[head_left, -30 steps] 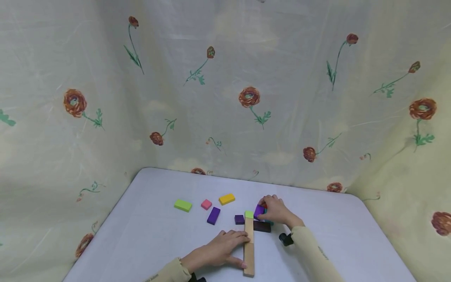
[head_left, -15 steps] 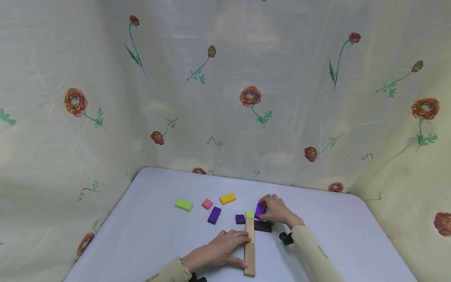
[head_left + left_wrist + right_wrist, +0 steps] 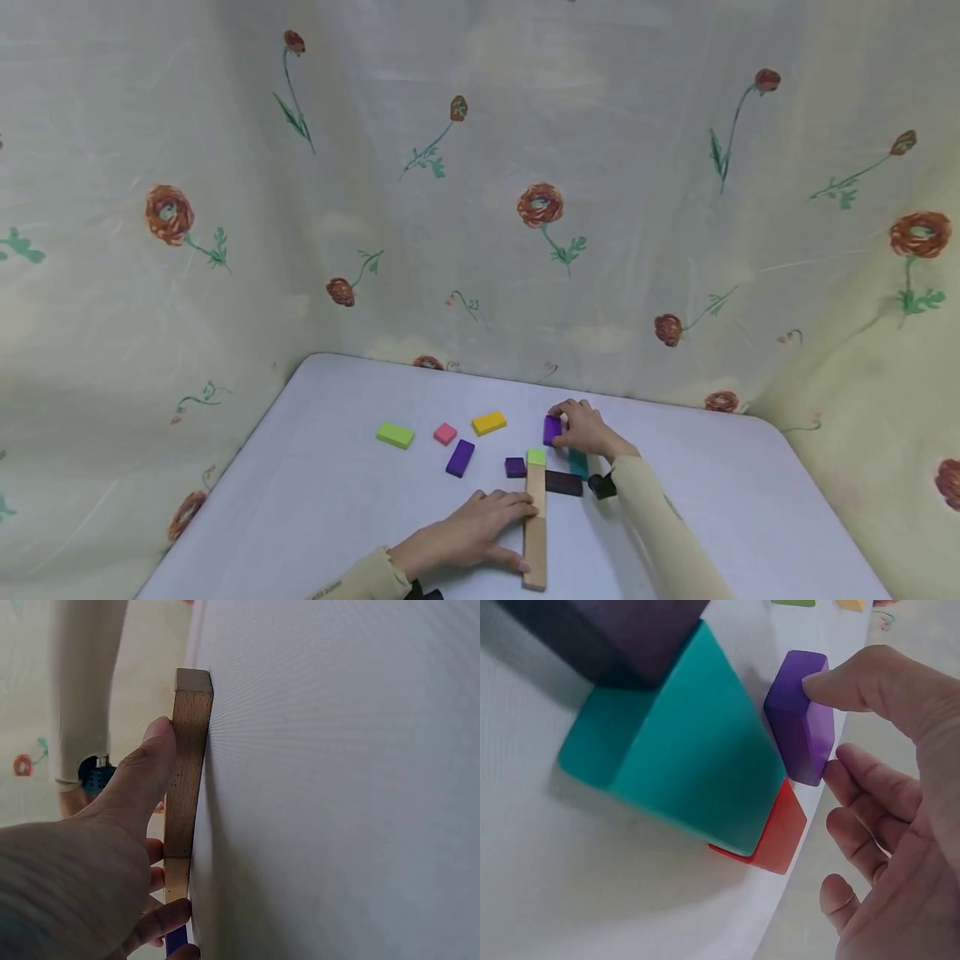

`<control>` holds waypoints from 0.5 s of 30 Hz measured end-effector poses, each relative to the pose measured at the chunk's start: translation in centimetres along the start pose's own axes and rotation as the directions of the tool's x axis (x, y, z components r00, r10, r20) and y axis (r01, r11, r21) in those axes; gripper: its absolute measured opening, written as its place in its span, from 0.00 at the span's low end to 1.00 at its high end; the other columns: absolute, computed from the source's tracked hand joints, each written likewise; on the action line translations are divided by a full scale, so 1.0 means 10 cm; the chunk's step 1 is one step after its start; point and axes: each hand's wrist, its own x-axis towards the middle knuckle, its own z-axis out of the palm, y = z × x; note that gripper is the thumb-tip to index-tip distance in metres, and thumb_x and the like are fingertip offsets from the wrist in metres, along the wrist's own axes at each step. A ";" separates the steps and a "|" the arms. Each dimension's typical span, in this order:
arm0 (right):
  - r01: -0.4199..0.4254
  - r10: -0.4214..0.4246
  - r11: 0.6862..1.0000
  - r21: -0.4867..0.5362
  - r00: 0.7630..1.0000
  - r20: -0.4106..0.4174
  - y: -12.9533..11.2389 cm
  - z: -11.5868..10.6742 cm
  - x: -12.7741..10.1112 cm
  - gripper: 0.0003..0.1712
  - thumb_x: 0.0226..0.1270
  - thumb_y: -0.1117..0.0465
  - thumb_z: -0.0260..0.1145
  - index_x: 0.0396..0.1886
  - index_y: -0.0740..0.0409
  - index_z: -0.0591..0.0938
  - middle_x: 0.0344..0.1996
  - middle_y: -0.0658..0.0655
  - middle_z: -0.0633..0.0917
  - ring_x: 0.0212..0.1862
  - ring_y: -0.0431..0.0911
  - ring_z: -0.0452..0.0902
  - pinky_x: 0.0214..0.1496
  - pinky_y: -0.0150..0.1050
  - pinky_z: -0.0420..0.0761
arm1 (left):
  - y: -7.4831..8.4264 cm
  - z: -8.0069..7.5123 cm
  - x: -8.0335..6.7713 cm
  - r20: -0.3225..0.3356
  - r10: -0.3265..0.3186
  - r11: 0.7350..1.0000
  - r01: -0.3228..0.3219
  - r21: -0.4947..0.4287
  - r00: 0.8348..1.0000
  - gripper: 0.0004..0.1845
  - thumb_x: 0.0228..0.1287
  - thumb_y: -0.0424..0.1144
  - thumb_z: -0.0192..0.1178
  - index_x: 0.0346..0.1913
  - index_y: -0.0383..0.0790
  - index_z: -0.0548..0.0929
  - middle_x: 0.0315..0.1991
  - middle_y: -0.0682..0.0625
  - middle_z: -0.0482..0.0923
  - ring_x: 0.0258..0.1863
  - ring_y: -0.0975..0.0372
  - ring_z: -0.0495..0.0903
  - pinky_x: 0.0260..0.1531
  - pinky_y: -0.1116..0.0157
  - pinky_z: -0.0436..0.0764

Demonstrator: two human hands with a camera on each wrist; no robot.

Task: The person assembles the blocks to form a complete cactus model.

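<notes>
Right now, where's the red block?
In the right wrist view, the red block sits right of centre, beside the end of the teal block and, in the picture, below the purple block the right hand holds.

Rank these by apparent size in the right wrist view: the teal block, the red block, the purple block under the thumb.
1. Teal block, probably enlarged by nearness to the camera
2. Purple block
3. Red block, partly hidden, so judged by its visible part
</notes>
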 end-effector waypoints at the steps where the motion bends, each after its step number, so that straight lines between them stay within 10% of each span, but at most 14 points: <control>1: 0.000 0.000 1.000 0.003 1.000 0.001 0.00 -0.01 0.01 0.28 0.47 0.54 0.72 0.49 0.56 0.77 0.44 0.54 0.77 0.44 0.49 0.64 0.49 0.50 0.63 | 0.00 0.00 0.00 0.002 -0.001 1.000 0.001 0.001 1.000 0.40 0.47 0.72 0.48 0.64 0.58 0.64 0.66 0.60 0.58 0.62 0.63 0.61 0.51 0.53 0.67; 15: -0.042 0.043 0.998 -0.042 0.999 0.010 0.03 -0.06 -0.01 0.34 0.45 0.49 0.72 0.53 0.57 0.76 0.49 0.56 0.77 0.48 0.52 0.63 0.50 0.52 0.63 | 0.01 -0.01 0.00 0.001 -0.001 1.000 0.001 0.005 1.000 0.41 0.47 0.72 0.48 0.64 0.57 0.64 0.66 0.59 0.59 0.62 0.63 0.61 0.51 0.54 0.67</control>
